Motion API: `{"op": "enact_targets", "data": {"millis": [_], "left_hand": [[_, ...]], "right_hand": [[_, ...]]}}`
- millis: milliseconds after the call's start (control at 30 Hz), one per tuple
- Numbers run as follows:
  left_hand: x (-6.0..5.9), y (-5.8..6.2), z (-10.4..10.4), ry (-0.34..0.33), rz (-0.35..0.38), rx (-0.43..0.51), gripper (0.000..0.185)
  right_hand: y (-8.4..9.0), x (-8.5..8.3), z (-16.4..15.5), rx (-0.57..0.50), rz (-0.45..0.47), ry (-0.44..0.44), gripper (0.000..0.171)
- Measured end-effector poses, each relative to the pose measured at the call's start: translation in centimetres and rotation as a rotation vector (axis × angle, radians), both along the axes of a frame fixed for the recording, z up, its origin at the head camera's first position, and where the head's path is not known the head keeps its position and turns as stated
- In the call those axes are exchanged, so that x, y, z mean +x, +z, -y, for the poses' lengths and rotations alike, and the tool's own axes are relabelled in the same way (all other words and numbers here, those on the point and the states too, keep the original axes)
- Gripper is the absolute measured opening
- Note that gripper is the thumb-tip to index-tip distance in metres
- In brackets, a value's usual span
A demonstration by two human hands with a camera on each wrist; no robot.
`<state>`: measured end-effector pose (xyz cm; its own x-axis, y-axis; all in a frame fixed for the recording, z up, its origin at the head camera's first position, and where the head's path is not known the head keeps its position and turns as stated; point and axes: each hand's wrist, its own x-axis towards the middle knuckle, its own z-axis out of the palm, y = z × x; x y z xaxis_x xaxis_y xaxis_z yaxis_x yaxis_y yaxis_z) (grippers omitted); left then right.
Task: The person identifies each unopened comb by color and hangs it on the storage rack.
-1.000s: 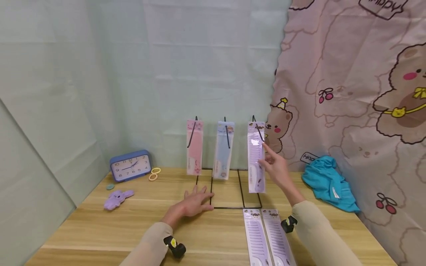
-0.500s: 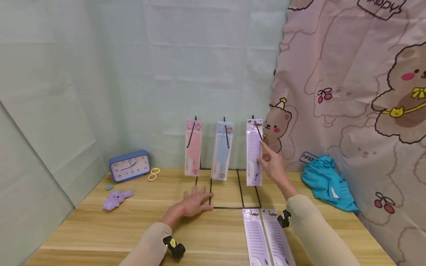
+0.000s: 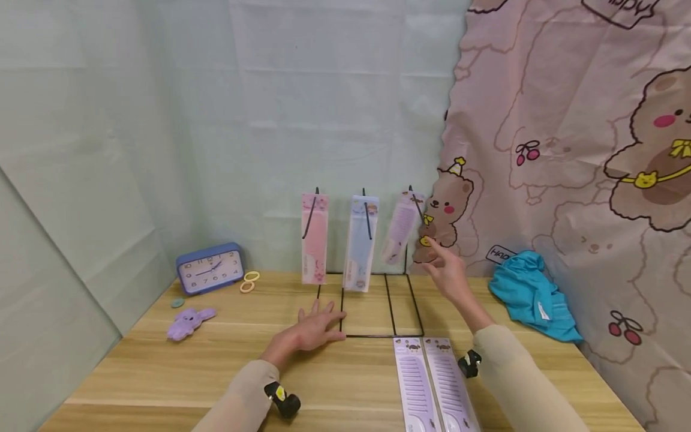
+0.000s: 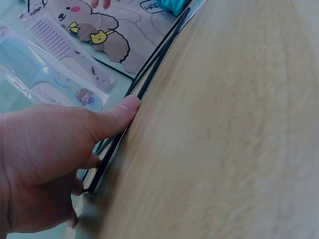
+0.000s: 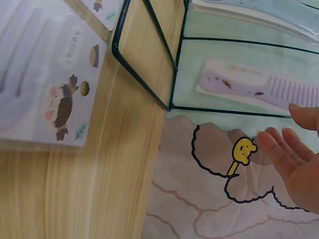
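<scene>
A black wire rack (image 3: 378,335) stands on the wooden table and carries three packaged combs. A pink comb (image 3: 315,238) and a blue comb (image 3: 361,243) hang straight. The purple comb (image 3: 400,228) hangs from the right hook, tilted with its lower end swung to the left. My right hand (image 3: 445,267) hovers just right of it with straight fingers, holding nothing; the right wrist view shows its fingers (image 5: 294,149) apart from the purple comb (image 5: 254,84). My left hand (image 3: 315,327) lies flat on the table, thumb (image 4: 119,112) against the rack's base wire (image 4: 149,84).
Two more purple comb packs (image 3: 432,384) lie side by side near the table's front edge. A blue clock (image 3: 210,268), yellow hair rings (image 3: 250,282) and a purple plush toy (image 3: 189,322) sit at the left. A teal cloth (image 3: 534,297) lies at the right by the bear-print curtain.
My right hand has let go of the purple comb pack, which now hangs from the right hook and swings leftward. The left hand has stayed put.
</scene>
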<state>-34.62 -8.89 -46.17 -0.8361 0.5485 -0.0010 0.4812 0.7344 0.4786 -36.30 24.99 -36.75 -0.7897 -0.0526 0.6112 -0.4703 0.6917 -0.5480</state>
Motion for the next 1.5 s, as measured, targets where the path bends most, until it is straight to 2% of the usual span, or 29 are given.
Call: {"op": "enact_targets", "data": {"millis": [167,300,433,633,700,833,933,1033,1133,1300,1500], "left_hand": [[0.0,-0.1,0.1,0.001,0.004,0.003,0.059],[0.0,0.0,0.1,-0.008,0.0,0.0,0.059],[-0.1,0.1,0.0,-0.012,-0.001,-0.008,0.059],[0.0,0.1,0.0,-0.003,0.0,-0.011,0.06],[0.0,0.0,0.1,-0.004,0.005,-0.014,0.06],[0.1,-0.2,0.1,-0.002,0.009,-0.012,0.06],[0.0,-0.1,0.1,-0.001,0.008,-0.013,0.06],[-0.1,0.0,0.1,-0.002,0.013,-0.016,0.06],[-0.2,0.1,0.1,-0.004,0.016,-0.017,0.061],[-0.2,0.5,-0.1,-0.015,-0.006,-0.012,0.06],[0.1,0.4,-0.2,-0.002,0.001,-0.007,0.061]], "right_hand": [[-0.2,1.4,-0.4,-0.012,-0.023,0.029,0.063],[-0.3,3.3,-0.9,-0.008,0.016,0.042,0.06],[-0.5,5.7,-1.3,-0.015,0.116,0.037,0.059],[-2.0,9.2,-1.6,0.101,0.28,-0.002,0.063],[-2.6,10.2,-1.5,0.111,0.336,-0.001,0.066],[-3.4,12.0,-1.3,0.147,0.48,-0.002,0.077],[-3.6,13.0,-1.1,0.244,0.572,-0.029,0.088],[-3.7,13.8,-1.2,0.354,0.639,-0.066,0.1],[-3.8,14.2,-1.3,0.414,0.71,-0.089,0.112],[-4.5,14.2,-1.9,0.42,0.796,-0.1,0.124],[-4.8,13.5,-4.1,0.369,0.763,-0.046,0.114]]}}
